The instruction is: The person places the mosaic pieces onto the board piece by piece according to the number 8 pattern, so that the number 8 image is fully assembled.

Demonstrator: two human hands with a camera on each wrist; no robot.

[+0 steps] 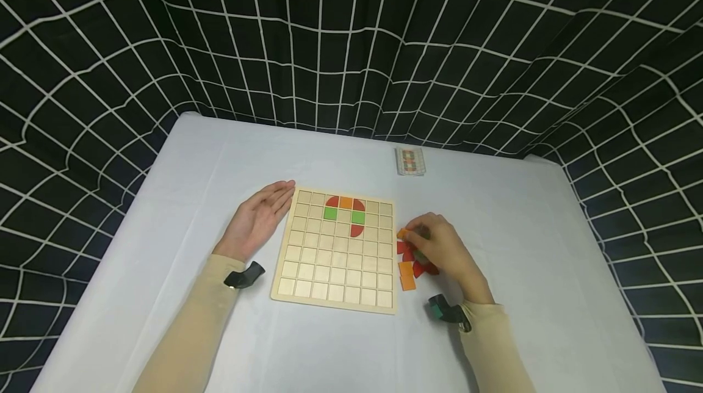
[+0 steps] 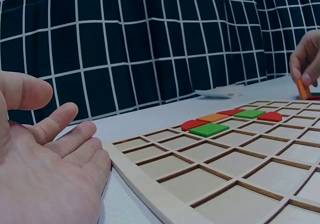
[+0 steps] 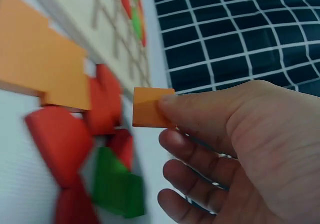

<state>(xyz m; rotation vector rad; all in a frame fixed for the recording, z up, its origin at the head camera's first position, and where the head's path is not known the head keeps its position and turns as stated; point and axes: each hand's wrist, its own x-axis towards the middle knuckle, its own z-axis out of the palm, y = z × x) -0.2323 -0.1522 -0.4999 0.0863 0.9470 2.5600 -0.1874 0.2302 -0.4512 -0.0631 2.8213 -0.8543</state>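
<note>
My right hand [image 1: 442, 246] pinches an orange square tile [image 3: 150, 107] between thumb and finger, just off the right edge of the wooden grid board [image 1: 332, 307]. Palm up, my left hand [image 1: 257, 220] lies by the board's upper left edge with its fingers extended and nothing in it. Toward the board's far side sit an orange tile [image 1: 345, 202], red quarter-round tiles [image 1: 357, 231] and green square tiles [image 1: 330, 213], each in a grid cell. Under and beside my right hand is a loose heap of red pieces [image 3: 60, 144], green pieces [image 3: 112, 184] and orange pieces [image 1: 406, 276].
A small stack of cards [image 1: 410, 162] with a printed coloured pattern lies beyond the board, right of its far corner. White cloth [image 1: 307, 356] covers the table. A dark curtain with white grid lines [image 1: 351, 45] hangs around the table's back and sides.
</note>
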